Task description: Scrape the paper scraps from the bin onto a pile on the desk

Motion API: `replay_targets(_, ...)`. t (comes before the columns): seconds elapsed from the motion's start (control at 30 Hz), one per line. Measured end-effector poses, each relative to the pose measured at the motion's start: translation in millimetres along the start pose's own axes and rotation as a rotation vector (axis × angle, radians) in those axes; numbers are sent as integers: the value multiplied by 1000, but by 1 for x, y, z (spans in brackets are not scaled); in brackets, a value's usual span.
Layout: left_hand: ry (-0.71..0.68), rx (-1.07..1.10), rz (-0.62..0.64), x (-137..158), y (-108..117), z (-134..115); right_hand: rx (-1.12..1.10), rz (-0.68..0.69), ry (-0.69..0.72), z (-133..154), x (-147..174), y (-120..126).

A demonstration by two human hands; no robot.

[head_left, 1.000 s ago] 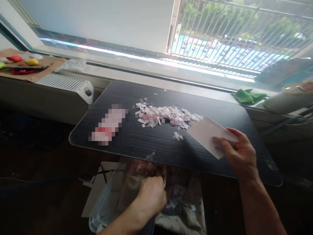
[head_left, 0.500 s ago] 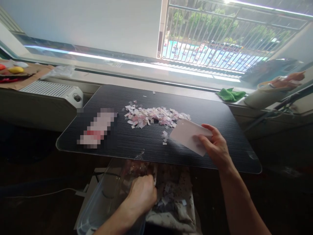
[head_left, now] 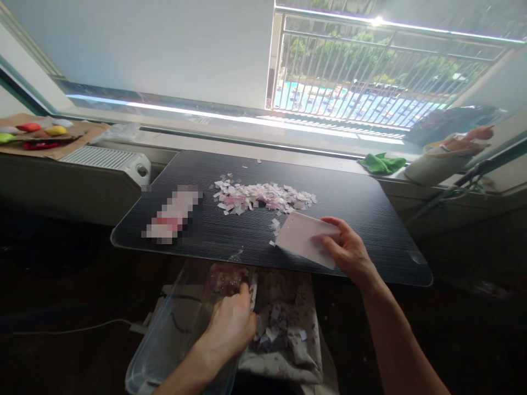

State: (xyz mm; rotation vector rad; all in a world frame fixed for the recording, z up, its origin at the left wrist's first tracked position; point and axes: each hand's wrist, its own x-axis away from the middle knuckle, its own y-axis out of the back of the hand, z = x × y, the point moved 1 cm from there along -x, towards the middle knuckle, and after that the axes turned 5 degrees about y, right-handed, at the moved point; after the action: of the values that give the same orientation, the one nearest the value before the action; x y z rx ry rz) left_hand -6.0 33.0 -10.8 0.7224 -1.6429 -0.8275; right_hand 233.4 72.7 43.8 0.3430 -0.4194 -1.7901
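Note:
My right hand [head_left: 348, 247] is closed on a white flat card [head_left: 307, 236], its fingers behind and thumb on the front. The card tilts over the near right part of the black table [head_left: 362, 200], its left edge beside a few loose paper scraps [head_left: 275, 224]. Beyond it lies a long heap of small cut paper pieces [head_left: 267, 197], white with some pink. Below the table's front edge, my left hand [head_left: 233, 321] is closed around the right rim of a clear plastic bin [head_left: 138, 351]; its fingertips are hidden.
A blurred-out pinkish packet [head_left: 173, 214] lies on the table's left. Under the front edge, patterned cloth [head_left: 307, 356] carries fallen scraps. A white heater [head_left: 109, 162] stands left; a green cloth [head_left: 381, 163] and white pot [head_left: 436, 162] sit by the window.
My right hand has drawn the card slightly left and toward me, away from the heap, beside the stray scraps. My left hand keeps its grip at the bin. The view has shifted a little.

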Motion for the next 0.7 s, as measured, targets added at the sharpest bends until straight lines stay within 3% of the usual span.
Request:
replay_targets(0.13, 49, 32, -14, -4, 5, 12, 50, 11, -13, -4, 4, 8)
replay_targets(0.3, 59, 20, 0, -7, 10, 18, -85, -53, 19, -8, -5, -2)
replay_targets(0.5, 48, 24, 7, -5, 11, 15, -137, 125, -26, -10, -4, -6)
replay_targets(0.7, 55, 30, 12, -9, 9, 18, -191, 119, -52, -13, -1, -6)
